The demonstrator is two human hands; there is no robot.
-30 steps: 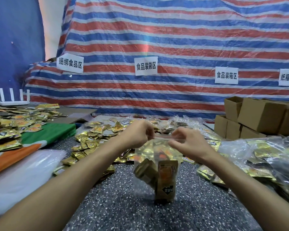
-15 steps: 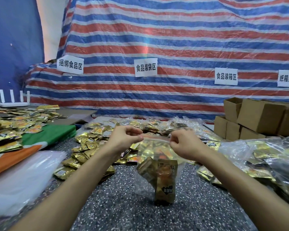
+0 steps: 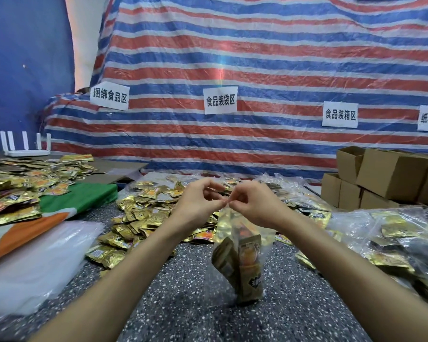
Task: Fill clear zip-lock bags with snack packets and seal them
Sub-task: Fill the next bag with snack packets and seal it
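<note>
A clear zip-lock bag (image 3: 223, 275) stands upright on the speckled table (image 3: 183, 304), with gold snack packets (image 3: 248, 265) inside it. My left hand (image 3: 198, 203) and my right hand (image 3: 255, 204) meet at the bag's top edge and each pinches it between thumb and fingertips, almost touching one another. Loose gold snack packets (image 3: 139, 218) lie heaped on the table behind my left forearm.
More gold packets cover a green and orange cloth (image 3: 67, 203) at the left. A stack of clear bags (image 3: 30, 267) lies at the front left. Filled bags (image 3: 391, 233) pile up at the right, with cardboard boxes (image 3: 386, 178) behind them. A striped tarp (image 3: 257, 82) hangs at the back.
My hands were apart along the bag's top edge; they have come together at its middle. The bag stays upright on the table.
</note>
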